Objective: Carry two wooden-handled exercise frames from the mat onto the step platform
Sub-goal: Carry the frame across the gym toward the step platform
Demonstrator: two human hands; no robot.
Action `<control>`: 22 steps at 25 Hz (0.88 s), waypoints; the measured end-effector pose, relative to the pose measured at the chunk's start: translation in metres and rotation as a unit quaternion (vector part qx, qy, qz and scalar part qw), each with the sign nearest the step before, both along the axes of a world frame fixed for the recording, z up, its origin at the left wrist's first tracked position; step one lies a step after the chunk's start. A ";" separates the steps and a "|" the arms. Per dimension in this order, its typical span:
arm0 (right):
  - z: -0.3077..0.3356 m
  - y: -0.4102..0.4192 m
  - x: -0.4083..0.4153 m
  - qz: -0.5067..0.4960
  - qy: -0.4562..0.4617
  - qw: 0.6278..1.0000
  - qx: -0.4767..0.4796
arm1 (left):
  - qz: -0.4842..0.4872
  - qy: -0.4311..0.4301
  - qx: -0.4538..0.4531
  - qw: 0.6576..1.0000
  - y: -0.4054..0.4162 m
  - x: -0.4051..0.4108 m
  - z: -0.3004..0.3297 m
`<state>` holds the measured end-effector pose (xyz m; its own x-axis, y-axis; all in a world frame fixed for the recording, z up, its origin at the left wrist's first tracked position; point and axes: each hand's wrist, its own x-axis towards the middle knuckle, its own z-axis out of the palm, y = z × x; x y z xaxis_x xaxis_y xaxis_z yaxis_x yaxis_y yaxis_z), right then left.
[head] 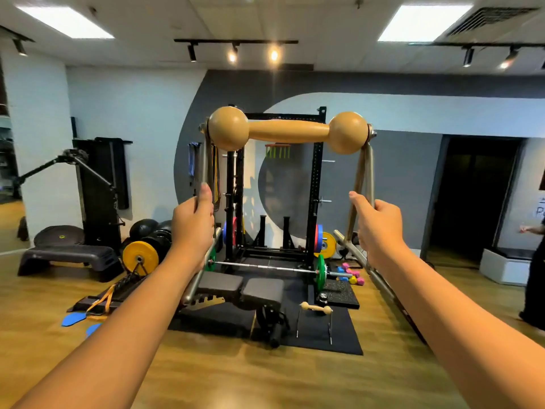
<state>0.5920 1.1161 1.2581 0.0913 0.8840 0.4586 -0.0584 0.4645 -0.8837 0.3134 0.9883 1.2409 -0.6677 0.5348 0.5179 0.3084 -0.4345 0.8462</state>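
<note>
Head view: gym floor seen past two outstretched bare arms
Held frame [287,130]: raised at head height in front of the rack [315,184]; wooden handle level on top, ball ends at either side, metal legs running down and toward the camera
Left hand [193,222]: fingers clenched round the frame's left leg, thumb lying up along the metal
Right hand [379,228]: fingers wrapped round the right leg, thumb pointing up and inward
Second frame [315,309]: standing upright on the black mat [348,340], just right of the bench [240,287], touched by neither hand
Step platform [69,256]: grey, on the wooden floor at far left, well apart from both frames; a dark disc [59,236] sits behind its top
Barbell [265,267]: green plates, lying across the rack's base, between bench and rack
Small dumbbells [351,274]: pink, blue and yellow, near the barbell's right end
Right edge: a person in dark clothes, only partly in view
</note>
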 end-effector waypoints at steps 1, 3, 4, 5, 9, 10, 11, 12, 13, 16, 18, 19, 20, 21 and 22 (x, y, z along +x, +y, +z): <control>-0.004 0.025 -0.010 0.010 0.005 1.000 0.000 | 0.001 0.000 -0.001 1.000 0.024 -0.011 -0.003; -0.011 0.079 -0.035 0.018 0.013 1.000 -0.004 | -0.010 -0.004 -0.012 1.000 0.073 -0.035 -0.007; -0.013 0.106 -0.049 0.023 0.017 1.000 -0.008 | -0.011 -0.007 -0.021 1.000 0.096 -0.048 -0.008; -0.018 0.131 -0.064 0.027 0.019 0.999 -0.014 | -0.010 -0.012 -0.029 0.999 0.118 -0.061 -0.010; -0.021 0.211 -0.120 0.033 0.023 0.999 -0.016 | -0.002 -0.042 -0.031 0.999 0.190 -0.106 -0.007; -0.022 0.230 -0.132 0.034 0.023 0.999 -0.010 | 0.001 -0.045 -0.031 0.998 0.206 -0.116 -0.006; -0.022 0.248 -0.145 0.038 0.019 0.999 -0.006 | 0.005 -0.046 -0.030 0.998 0.221 -0.126 -0.005; -0.021 0.266 -0.157 0.044 0.015 0.999 -0.005 | 0.008 -0.045 -0.028 0.999 0.234 -0.136 -0.005; -0.021 0.283 -0.169 0.052 0.012 0.999 -0.009 | 0.013 -0.045 -0.026 0.999 0.247 -0.146 -0.004; -0.021 0.329 -0.203 0.072 0.009 0.997 -0.019 | 0.029 -0.038 -0.022 0.999 0.280 -0.172 -0.001; -0.022 0.363 -0.230 0.089 0.012 0.996 -0.024 | 0.044 -0.034 -0.020 0.998 0.307 -0.193 0.000; -0.022 0.380 -0.245 0.100 0.015 0.995 -0.024 | 0.057 -0.034 -0.021 0.998 0.320 -0.204 0.000; -0.023 0.398 -0.259 0.109 0.017 0.994 -0.019 | 0.069 -0.032 -0.021 0.997 0.333 -0.215 0.000; -0.024 0.416 -0.273 0.119 0.017 0.993 -0.010 | 0.077 -0.029 -0.018 0.996 0.346 -0.225 -0.001; -0.025 0.435 -0.288 0.131 0.017 0.991 -0.001 | 0.085 -0.027 -0.015 0.996 0.358 -0.235 -0.003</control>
